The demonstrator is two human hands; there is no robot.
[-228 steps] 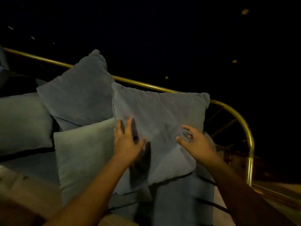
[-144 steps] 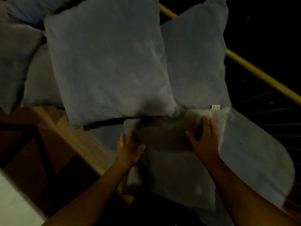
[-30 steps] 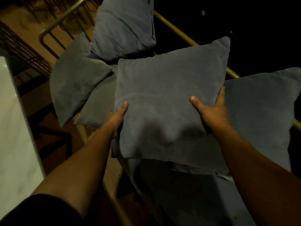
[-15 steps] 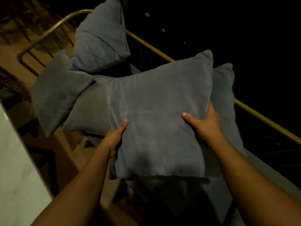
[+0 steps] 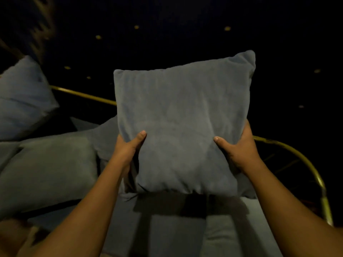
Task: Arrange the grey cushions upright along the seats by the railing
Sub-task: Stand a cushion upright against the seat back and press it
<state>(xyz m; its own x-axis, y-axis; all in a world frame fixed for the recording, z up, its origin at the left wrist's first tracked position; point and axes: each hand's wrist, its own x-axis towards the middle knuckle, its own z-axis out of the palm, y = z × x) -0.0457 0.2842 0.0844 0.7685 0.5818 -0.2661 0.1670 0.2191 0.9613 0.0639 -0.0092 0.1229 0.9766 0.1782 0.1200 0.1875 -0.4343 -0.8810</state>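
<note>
The grey cushion (image 5: 182, 127) is held upright in front of the person, square-on to the camera, with its lower edge hanging just above the seat (image 5: 185, 229) and casting a dark shadow on the upholstery beneath. The left hand (image 5: 128, 147) clamps its lower left edge, thumb across the front face; the right hand (image 5: 239, 149) clamps the lower right edge the same way, fingers wrapped out of sight behind. Half a second ago the same cushion was tilted and carried across the row in front of another cushion; now it has been turned straight and brought over an open stretch of seat, which suggests the carrying is done and only the setting-down remains.

Behind the held cushion runs the brass railing (image 5: 83, 95), which passes behind it and reappears to its right, curving down at the seat's end. To the left of the held cushion a second grey cushion (image 5: 50, 167) lies slumped low on the seat, and farther left a third cushion (image 5: 22, 97) leans up toward the railing. The slumped one likely needs standing up afterwards. Beyond the railing everything is dark, with only a few small lights showing.
</note>
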